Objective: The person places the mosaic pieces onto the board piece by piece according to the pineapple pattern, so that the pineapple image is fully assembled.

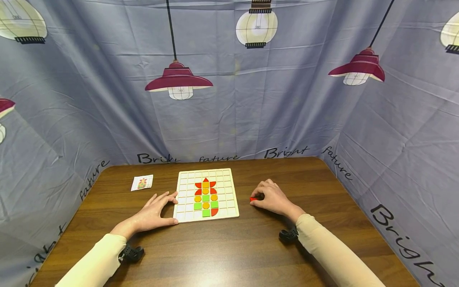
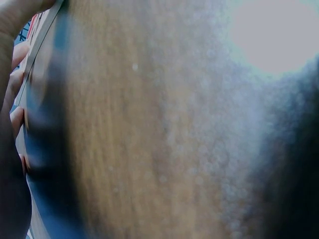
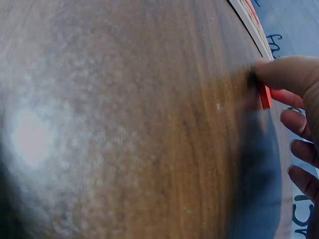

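A white gridded board lies on the table, with red, green and orange flat pieces set on its squares in a pineapple-like pattern. At the lower part of the pattern is a rounded red piece beside a green square. My left hand touches the board's left side, thumb at the near left corner and forefinger on the edge above it. Right of the board, my right hand pinches a small red piece between thumb and forefinger, close over the table. Its other fingers are loosely bent; its full shape is hidden.
A small card printed with a similar pineapple picture lies left of the board at the back. The brown wooden table is bordered by a grey-blue curtain with lamp prints and lettering at the back and sides.
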The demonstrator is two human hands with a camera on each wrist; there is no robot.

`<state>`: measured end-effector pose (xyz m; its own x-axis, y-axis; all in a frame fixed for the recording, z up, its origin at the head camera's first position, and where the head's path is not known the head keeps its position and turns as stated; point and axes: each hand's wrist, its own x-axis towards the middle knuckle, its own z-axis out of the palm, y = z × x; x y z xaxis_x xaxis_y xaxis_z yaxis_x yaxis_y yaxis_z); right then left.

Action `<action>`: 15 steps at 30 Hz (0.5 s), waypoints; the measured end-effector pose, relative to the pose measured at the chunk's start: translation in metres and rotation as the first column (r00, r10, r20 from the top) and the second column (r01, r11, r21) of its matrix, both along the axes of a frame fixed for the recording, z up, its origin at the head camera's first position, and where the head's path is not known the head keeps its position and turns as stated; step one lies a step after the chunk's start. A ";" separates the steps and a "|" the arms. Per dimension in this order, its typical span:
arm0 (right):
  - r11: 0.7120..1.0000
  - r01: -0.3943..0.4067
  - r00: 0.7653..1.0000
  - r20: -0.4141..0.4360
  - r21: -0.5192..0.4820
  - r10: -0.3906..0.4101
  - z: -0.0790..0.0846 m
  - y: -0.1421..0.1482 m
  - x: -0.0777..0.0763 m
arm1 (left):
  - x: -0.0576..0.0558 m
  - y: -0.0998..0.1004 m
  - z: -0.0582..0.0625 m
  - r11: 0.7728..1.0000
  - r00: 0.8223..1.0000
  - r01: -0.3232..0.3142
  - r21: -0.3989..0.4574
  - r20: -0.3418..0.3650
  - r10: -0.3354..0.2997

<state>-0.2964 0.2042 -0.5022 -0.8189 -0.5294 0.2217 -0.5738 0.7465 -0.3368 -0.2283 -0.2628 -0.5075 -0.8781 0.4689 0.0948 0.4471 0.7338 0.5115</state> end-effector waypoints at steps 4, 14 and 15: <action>1.000 -0.027 1.000 -0.002 0.001 0.027 -0.002 0.001 -0.001 | -0.001 0.000 0.000 1.000 1.000 -0.001 -0.002 -0.003 0.001; 1.000 -0.013 1.000 -0.013 -0.010 0.013 0.000 0.008 0.000 | 0.000 0.000 0.000 1.000 1.000 0.005 0.000 0.001 -0.005; 1.000 -0.016 1.000 -0.006 -0.008 0.016 0.000 0.009 0.000 | 0.000 0.000 0.000 1.000 1.000 0.006 0.000 0.002 -0.006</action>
